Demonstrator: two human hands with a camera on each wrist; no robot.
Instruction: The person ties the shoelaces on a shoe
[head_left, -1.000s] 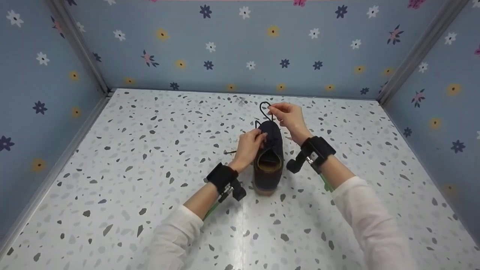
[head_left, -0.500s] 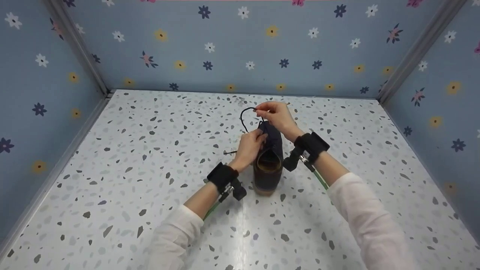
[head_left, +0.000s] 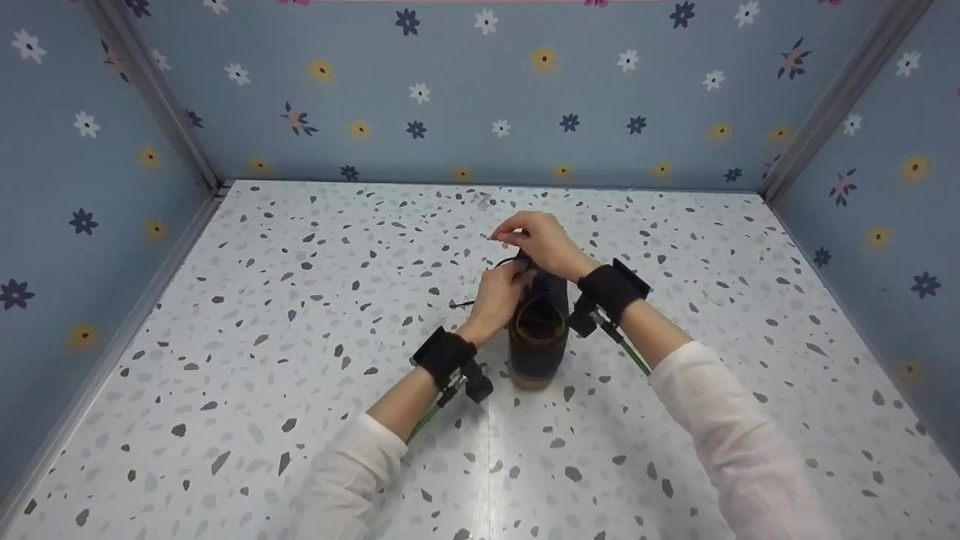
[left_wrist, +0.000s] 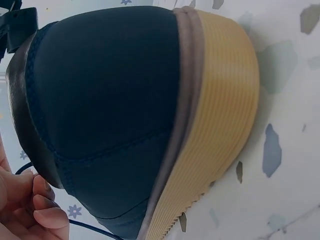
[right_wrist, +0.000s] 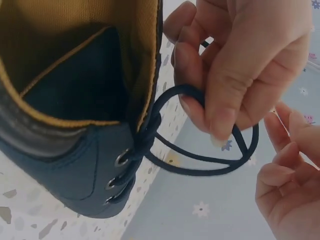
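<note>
A dark navy lace-up shoe (head_left: 538,360) with a tan sole stands on the floor, toe toward the far wall. My left hand (head_left: 495,296) is over its laced front, pinching the black shoelace (right_wrist: 200,172). In the right wrist view, this left hand (right_wrist: 240,65) has lace around its thumb and fingers, with loops hanging toward the eyelets. Above the toe is my right hand (head_left: 544,244), thumb and fingertips drawn together at the shoelace; the strand between them is mostly hidden. The left wrist view shows the shoe's side (left_wrist: 110,90) and left fingertips gripping lace.
A loose lace end (head_left: 461,304) lies left of my left hand. Speckled white floor (head_left: 300,337) spreads around the shoe, bounded by blue flowered walls (head_left: 480,82) at the back and sides. Both wrists wear black straps with cameras (head_left: 444,356).
My right hand has moved left and slightly down, carrying the shoelace across above the toe toward my left hand. The lace arc is now smaller and lower. My left hand and the shoe stay put.
</note>
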